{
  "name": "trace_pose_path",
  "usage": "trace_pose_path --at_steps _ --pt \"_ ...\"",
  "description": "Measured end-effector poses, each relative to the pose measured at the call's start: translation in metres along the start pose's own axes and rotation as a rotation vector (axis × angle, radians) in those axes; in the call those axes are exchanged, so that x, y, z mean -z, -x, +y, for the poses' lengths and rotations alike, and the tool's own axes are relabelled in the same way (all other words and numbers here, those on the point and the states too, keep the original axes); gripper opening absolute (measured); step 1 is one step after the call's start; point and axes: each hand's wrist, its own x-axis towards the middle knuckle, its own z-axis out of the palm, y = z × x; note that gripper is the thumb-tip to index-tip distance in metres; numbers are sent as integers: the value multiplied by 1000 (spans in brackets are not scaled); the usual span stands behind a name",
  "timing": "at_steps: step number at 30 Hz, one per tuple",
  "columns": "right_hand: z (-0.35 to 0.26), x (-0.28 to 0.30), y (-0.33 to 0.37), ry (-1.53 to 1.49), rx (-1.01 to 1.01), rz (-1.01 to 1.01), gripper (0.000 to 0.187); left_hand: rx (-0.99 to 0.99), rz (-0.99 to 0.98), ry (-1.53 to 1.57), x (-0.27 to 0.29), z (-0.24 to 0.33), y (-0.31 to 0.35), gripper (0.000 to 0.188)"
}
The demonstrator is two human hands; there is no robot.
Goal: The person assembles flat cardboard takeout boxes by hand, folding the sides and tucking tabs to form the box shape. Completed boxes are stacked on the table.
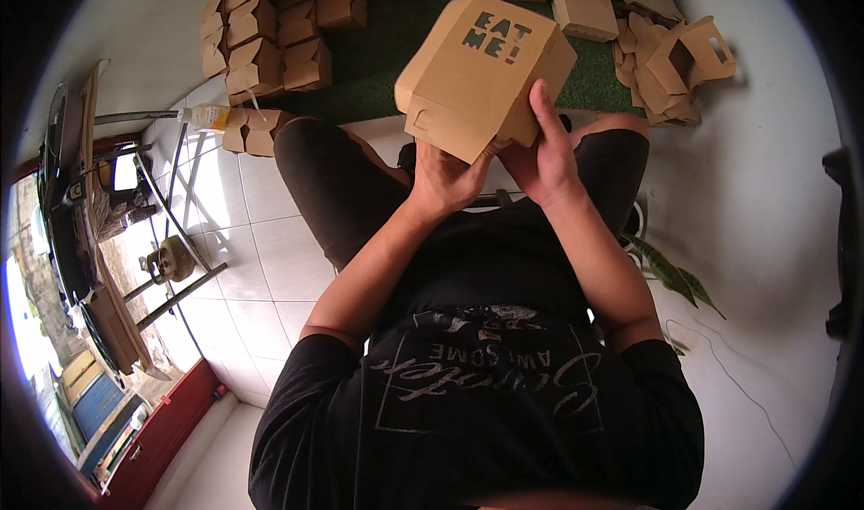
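Note:
A brown cardboard food box [477, 69] with letters cut through its lid is held up in front of me, tilted. My left hand [447, 175] grips its near edge from below, the fingers mostly hidden behind the cardboard. At the lower right side, my right hand [547, 154] holds the box with the thumb pointing up along the side wall and the other fingers tucked underneath. A flap at the near corner, between the two hands, sticks out as a point.
Stacked, folded brown boxes [256, 22] fill the far left of a green mat [360, 87]. More boxes [585, 4] lie at the far right, beside an open handled box [688, 55]. A bottle [205, 117], a metal rack [184, 285] and a plant [670, 267] stand around me.

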Motion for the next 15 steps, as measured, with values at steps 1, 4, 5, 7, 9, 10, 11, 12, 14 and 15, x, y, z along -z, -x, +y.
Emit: trace_pose_path --at_steps 1,4,5,7,9,10,11,12,14,15 --pt "1 -2 0 3 13 0 82 -10 -16 -38 1 1 1 48" --pt "2 -5 1 31 68 37 80 35 -59 23 3 1 2 48" --pt "1 -5 1 60 74 51 80 62 -73 72 3 2 1 48" --pt "0 -4 2 64 111 12 79 69 -61 170 2 3 0 48" --pt "-1 -3 1 41 77 11 78 83 -50 245 1 5 0 49" --pt "-1 -2 1 24 54 36 77 92 -43 270 1 7 1 49" --pt "0 -2 2 17 76 8 77 102 -36 295 1 8 2 49" --pt "1 -3 3 16 88 15 77 93 -40 283 1 9 2 50" --pt "3 -4 4 8 105 21 77 84 -47 262 2 10 2 51" --pt "4 -4 4 2 110 20 77 77 -38 253 1 10 3 50"
